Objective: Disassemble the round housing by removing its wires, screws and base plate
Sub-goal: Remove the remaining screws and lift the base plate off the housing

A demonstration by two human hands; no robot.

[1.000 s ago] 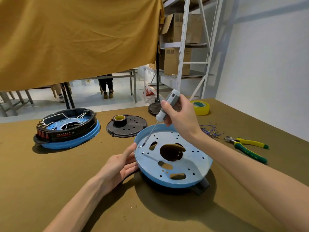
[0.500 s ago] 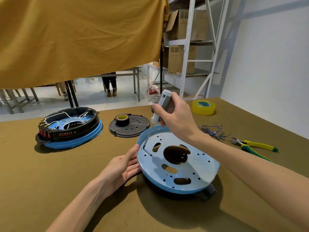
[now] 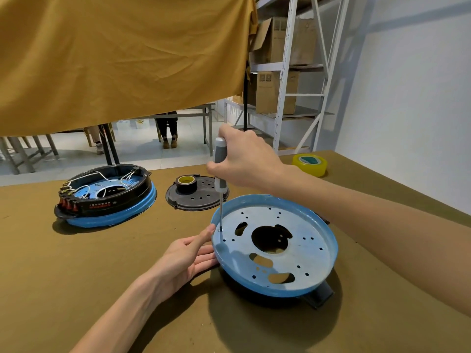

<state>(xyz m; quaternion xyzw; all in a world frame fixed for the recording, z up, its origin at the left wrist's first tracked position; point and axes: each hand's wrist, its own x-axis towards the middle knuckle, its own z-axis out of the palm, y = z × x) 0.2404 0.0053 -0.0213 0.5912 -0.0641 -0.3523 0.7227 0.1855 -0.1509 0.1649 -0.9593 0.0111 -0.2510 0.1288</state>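
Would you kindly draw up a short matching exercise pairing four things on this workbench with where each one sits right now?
Things:
1. screwdriver
2. black tape roll
3. yellow tape roll
4. white wires

Places:
A. far right of the table
B. inside the black-and-blue housing at left
C. gripped in the right hand
D. on the dark round cover

Pairs: 1-C, 2-D, 3-A, 4-B

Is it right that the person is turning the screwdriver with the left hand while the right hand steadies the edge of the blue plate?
Not quite: the hands are swapped. In the head view the right hand grips the screwdriver, its tip standing on the blue plate near the rim, while the left hand rests with straight fingers against the plate's edge to steady it.
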